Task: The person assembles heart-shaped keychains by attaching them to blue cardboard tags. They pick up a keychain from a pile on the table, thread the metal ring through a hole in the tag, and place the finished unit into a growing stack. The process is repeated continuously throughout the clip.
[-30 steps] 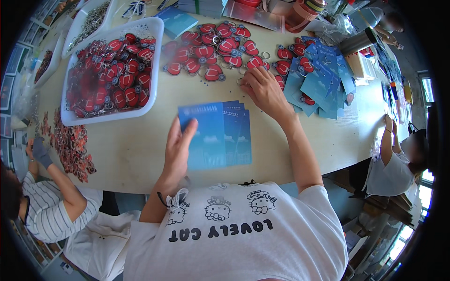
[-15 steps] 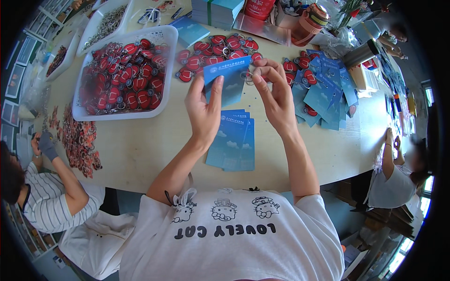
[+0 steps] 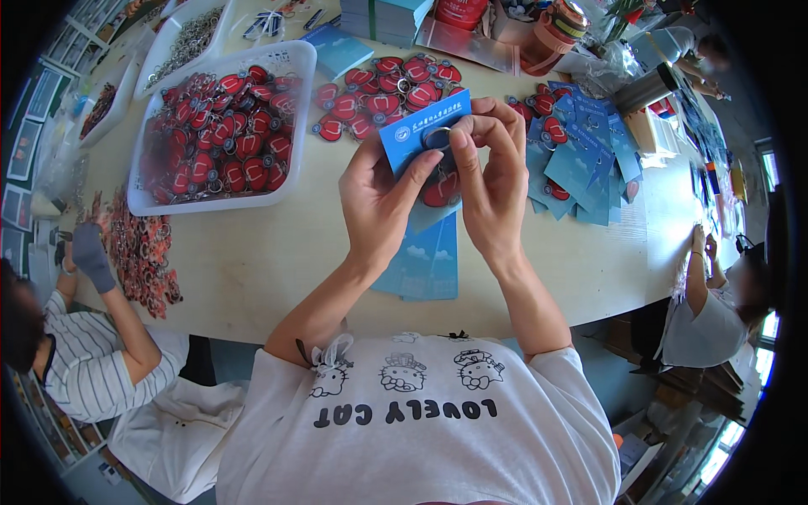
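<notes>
Pinching the ring (image 3: 436, 140) against the card (image 3: 406, 150), the right hand (image 3: 497, 181) curls half closed; the left hand (image 3: 374, 198) grips the card's left side. Above the table (image 3: 252, 261), in from its near edge, the card's printed end points away, long axis leaning left.

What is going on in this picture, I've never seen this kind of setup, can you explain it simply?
There's no machine: a person works bare-handed, seen from a wide fisheye camera on their head, looking down, so edges bend. The left hand holds a blue card; the right hand pinches a metal ring at its front, near a red charm. On the table lie more blue cards, loose red charms and a filled white basket.
</notes>
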The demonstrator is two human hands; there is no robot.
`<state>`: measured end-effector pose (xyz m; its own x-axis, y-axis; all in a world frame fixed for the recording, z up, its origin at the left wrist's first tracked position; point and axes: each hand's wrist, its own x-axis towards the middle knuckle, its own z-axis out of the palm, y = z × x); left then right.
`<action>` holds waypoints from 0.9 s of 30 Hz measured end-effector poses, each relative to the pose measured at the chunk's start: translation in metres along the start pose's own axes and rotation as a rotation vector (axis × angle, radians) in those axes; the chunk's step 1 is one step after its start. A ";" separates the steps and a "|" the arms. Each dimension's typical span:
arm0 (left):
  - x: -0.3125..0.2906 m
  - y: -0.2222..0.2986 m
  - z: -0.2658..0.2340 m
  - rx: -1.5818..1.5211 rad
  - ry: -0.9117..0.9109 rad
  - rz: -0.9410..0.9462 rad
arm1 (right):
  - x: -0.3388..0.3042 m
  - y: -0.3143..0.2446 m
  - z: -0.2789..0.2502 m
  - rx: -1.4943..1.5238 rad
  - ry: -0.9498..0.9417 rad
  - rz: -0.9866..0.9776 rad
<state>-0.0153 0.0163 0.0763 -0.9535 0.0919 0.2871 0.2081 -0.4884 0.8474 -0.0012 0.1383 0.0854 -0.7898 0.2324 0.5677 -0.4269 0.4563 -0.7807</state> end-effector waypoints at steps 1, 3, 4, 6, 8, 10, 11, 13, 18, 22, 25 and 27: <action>0.000 -0.003 -0.001 -0.020 0.000 -0.014 | 0.000 0.001 0.000 -0.053 0.003 -0.048; 0.000 -0.004 -0.001 -0.085 0.007 -0.056 | -0.003 0.000 0.003 0.070 0.036 -0.022; -0.001 -0.003 0.001 -0.127 0.014 -0.084 | -0.006 -0.003 0.007 0.247 0.066 0.053; -0.002 0.001 0.003 -0.183 0.029 -0.137 | -0.008 -0.005 0.014 0.409 0.130 0.092; -0.004 0.007 0.005 -0.217 0.049 -0.187 | -0.004 -0.011 0.016 0.372 0.190 0.018; -0.003 0.004 0.002 -0.203 0.031 -0.158 | -0.001 -0.020 0.012 0.343 0.114 0.074; -0.003 0.003 0.001 -0.195 0.022 -0.143 | -0.001 -0.021 0.009 0.304 0.080 0.073; 0.000 -0.001 0.001 -0.148 0.027 -0.073 | -0.001 -0.019 0.007 0.210 0.035 0.053; -0.007 -0.020 -0.012 0.046 -0.072 -0.099 | -0.010 0.004 -0.001 0.147 -0.045 0.105; -0.020 -0.030 -0.051 1.026 -0.285 -0.007 | 0.001 0.052 -0.083 0.110 0.069 0.296; -0.034 -0.043 -0.068 1.573 -0.314 0.041 | 0.016 0.095 -0.141 -0.479 0.293 0.198; -0.035 -0.043 -0.064 1.539 -0.364 0.021 | 0.022 0.118 -0.149 -1.248 0.450 -0.060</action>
<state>-0.0044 -0.0216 0.0009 -0.8935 0.4023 0.1997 0.4491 0.7986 0.4006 -0.0029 0.3251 0.0450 -0.4672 0.3365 0.8176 0.4234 0.8970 -0.1272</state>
